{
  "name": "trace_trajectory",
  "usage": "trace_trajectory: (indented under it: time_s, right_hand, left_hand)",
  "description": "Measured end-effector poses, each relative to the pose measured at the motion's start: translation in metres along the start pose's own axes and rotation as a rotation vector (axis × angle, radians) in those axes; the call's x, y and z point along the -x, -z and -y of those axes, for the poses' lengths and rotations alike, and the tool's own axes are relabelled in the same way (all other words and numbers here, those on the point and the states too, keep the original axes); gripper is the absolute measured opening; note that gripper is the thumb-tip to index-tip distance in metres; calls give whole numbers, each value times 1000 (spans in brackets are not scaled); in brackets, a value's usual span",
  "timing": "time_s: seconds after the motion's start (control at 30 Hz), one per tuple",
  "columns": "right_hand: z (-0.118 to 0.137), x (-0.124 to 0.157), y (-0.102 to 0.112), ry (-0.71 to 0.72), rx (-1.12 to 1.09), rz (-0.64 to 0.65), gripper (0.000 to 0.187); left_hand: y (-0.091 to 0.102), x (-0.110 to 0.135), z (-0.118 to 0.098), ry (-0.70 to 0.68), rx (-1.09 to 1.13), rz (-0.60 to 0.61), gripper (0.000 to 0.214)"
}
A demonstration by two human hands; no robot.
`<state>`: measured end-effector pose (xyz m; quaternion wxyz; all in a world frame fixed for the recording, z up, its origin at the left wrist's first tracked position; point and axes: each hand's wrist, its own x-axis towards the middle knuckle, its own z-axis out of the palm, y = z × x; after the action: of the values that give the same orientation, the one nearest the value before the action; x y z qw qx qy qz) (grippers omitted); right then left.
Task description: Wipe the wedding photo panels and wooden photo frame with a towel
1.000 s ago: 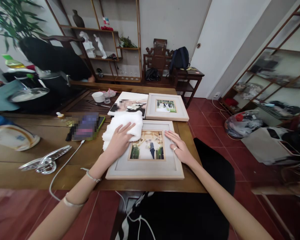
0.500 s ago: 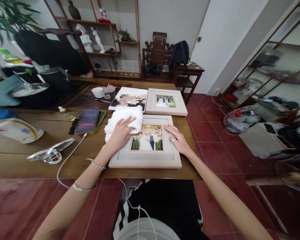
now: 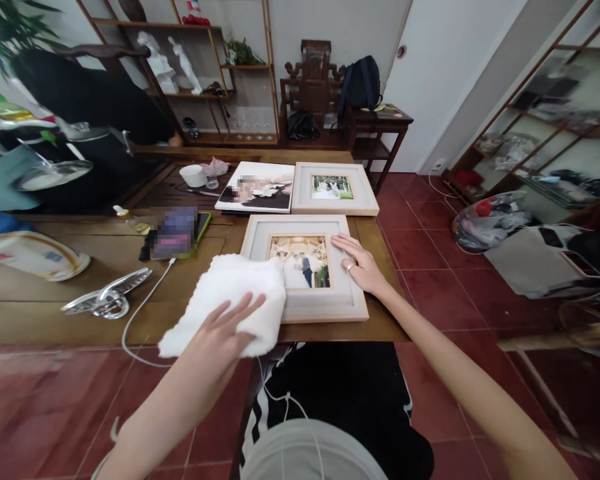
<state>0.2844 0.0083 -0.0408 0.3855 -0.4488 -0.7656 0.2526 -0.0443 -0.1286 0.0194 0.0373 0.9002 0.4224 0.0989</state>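
Observation:
A folded white towel [image 3: 250,287] lies over the near left part of a picture frame [image 3: 307,313] and reaches out past the table's front edge. My left hand [image 3: 235,323] rests on top of the towel, fingers spread and pressing rather than gripping. Inside the pale wooden frame is a wedding photo [image 3: 303,263], its lower left partly behind the towel. On the frame's right border lies my right hand [image 3: 357,267], fingers stretched flat, a ring on one of them.
Behind stand a second frame [image 3: 370,197] and a white-edged photo panel [image 3: 280,173]. To the left are a charging phone [image 3: 177,230], a silver hair clip [image 3: 110,293], a dropper bottle [image 3: 133,220], a white cup [image 3: 193,175] and a large bottle [image 3: 35,250].
My left hand has drawn the towel down and toward me, from the frame's upper left to its lower left, uncovering the upper left corner. My right hand stays on the right border.

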Motion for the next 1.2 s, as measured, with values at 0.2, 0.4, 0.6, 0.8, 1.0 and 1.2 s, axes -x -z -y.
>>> trace_trajectory:
  time_s: [0.2, 0.4, 0.6, 0.8, 1.0, 1.2]
  right_hand:
    - [0, -1, 3, 21, 2, 25, 63]
    - [-3, 0, 4, 43, -1, 62, 63]
    - [-5, 0, 4, 46, -6, 57, 62]
    - [-3, -1, 3, 5, -23, 41, 61]
    - [-2, 0, 1, 0, -11, 13, 61]
    - [0, 0, 1, 11, -3, 17, 59]
  left_hand:
    - [1, -9, -8, 55, -6, 46, 44]
    - [-17, -80, 37, 137, -86, -25, 38]
    - [-19, -142, 87, 175, -145, -96, 37]
    - [-22, -149, 72, 94, -284, 16, 35]
    - [-12, -93, 17, 2, -279, 103, 36]
    - [5, -35, -18, -104, -132, 93, 29]
